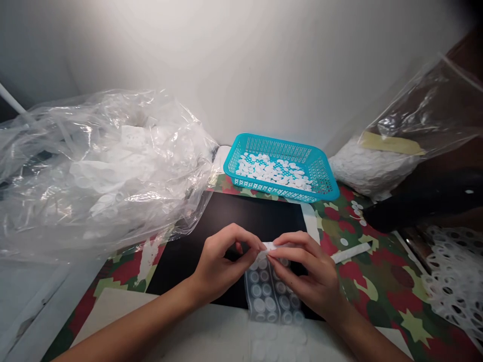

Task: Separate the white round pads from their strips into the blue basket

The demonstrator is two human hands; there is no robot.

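A translucent strip (260,290) with rows of round white pieces hangs over the near edge of a black sheet (181,256). At the strip's far end my left hand (226,259) pinches the edge between thumb and index finger. My right hand (307,264) pinches the same end just beside it, its fingers covering part of the right rows. A small white bit shows between the fingertips of both hands. Beyond the sheet, a blue basket (279,192) holds many small white discs (260,168).
A large clear plastic bag (132,171) of white material lies at left. On the right are another bag (373,161) with white pieces, a black handle-like object (426,198), a narrow white strip (350,252) and punched white scrap (456,276).
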